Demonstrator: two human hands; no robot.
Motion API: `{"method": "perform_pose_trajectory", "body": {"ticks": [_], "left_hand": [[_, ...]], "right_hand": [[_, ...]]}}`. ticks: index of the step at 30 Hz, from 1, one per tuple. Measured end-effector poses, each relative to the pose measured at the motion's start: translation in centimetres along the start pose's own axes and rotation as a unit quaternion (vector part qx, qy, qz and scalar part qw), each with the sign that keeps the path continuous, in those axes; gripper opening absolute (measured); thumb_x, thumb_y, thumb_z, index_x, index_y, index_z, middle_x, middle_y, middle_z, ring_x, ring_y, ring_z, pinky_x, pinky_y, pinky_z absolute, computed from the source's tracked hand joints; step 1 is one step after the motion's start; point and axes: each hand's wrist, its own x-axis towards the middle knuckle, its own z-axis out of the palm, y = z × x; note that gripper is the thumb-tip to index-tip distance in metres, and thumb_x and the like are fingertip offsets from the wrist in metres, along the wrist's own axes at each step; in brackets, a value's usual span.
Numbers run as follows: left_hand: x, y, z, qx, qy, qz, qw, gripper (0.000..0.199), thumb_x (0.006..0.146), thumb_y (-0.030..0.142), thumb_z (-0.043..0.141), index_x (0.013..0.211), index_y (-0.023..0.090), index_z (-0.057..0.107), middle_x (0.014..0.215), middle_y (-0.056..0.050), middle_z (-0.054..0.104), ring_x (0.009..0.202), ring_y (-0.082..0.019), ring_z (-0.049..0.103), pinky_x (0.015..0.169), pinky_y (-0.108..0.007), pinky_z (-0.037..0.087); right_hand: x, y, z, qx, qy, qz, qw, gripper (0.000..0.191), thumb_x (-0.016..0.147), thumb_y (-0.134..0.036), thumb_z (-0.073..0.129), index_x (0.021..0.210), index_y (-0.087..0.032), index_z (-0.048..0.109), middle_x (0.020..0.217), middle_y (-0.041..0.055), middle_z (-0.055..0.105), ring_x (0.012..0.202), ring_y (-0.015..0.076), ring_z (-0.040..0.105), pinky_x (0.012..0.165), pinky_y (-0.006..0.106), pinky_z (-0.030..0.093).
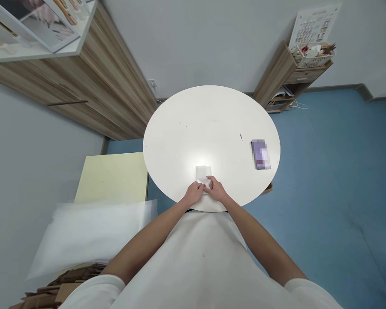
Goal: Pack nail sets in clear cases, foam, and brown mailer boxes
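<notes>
From the head camera I view the left hand (194, 193) and the right hand (215, 189) side by side at the near rim of a round white table (212, 116). The work item, a small white sheet (202, 172), lies flat on the table between the hands and just beyond them, with its near part under the fingers. Left hand: fingers curled, tips at the near left part of the sheet. Right hand: forefinger laid over the right side of the sheet, thumb directed toward the left fingertips. I read both hands as touching the sheet; I cannot tell whether either one grips it or only presses. A phone (260, 154), its surface pixelated, lies on the table well to the right of the right hand and slightly beyond it. A dark scrap (241, 137) lies beyond the right hand, short of the phone. To the left of the left hand, past the table, I note a pale yellow tabletop (116, 176); translucent film (99, 231) covers its near part, and brown items (67, 285) are stacked nearer still. Far beyond the hands stand a wood cabinet (116, 86) on the left and a shelf unit (272, 81) on the right, the latter carrying a white basket (312, 62).
</notes>
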Motion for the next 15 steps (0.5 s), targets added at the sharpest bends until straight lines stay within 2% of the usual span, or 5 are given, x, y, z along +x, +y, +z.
{"method": "perform_pose_trajectory", "body": {"ticks": [4, 8, 12, 15], "left_hand": [[0.1, -0.7, 0.2, 0.045, 0.002, 0.036, 0.998, 0.031, 0.081, 0.031, 0.037, 0.093, 0.023, 0.064, 0.087, -0.004, 0.054, 0.088, -0.018, 0.051, 0.077, -0.029, 0.042], [-0.2, -1.6, 0.1, 0.106, 0.036, 0.117, 0.987, 0.027, 0.080, 0.028, 0.042, 0.100, 0.023, 0.060, 0.097, -0.006, 0.052, 0.094, -0.021, 0.048, 0.082, -0.036, 0.040], [-0.7, -2.2, -0.6, 0.153, 0.052, 0.194, 0.968, 0.038, 0.081, 0.032, 0.045, 0.117, 0.022, 0.048, 0.117, -0.009, 0.047, 0.111, -0.023, 0.040, 0.092, -0.039, 0.034], [-0.7, -2.1, -0.9, 0.190, 0.026, 0.211, 0.958, 0.047, 0.080, 0.037, 0.048, 0.124, 0.023, 0.041, 0.130, -0.009, 0.040, 0.121, -0.026, 0.032, 0.098, -0.041, 0.027]], "right_hand": [[0.0, 0.1, 0.1, -0.015, -0.003, 0.004, 1.000, 0.053, 0.066, -0.028, 0.056, 0.116, -0.023, 0.039, 0.060, -0.0081, 0.038, 0.056, 0.0107, 0.042, 0.055, 0.023, 0.036], [-0.2, 0.5, -0.2, -0.005, -0.029, -0.010, 1.000, 0.055, 0.066, -0.019, 0.053, 0.119, -0.024, 0.036, 0.065, -0.0075, 0.040, 0.059, 0.0100, 0.043, 0.058, 0.022, 0.037], [-0.5, 0.7, -0.4, -0.003, -0.039, -0.029, 0.999, 0.060, 0.067, -0.012, 0.050, 0.123, -0.024, 0.032, 0.068, -0.0066, 0.040, 0.060, 0.0093, 0.042, 0.063, 0.023, 0.039], [-0.7, 0.9, -0.3, -0.008, -0.043, -0.032, 0.999, 0.065, 0.068, -0.010, 0.049, 0.128, -0.024, 0.028, 0.071, -0.0056, 0.041, 0.061, 0.0093, 0.042, 0.065, 0.024, 0.040]]}}
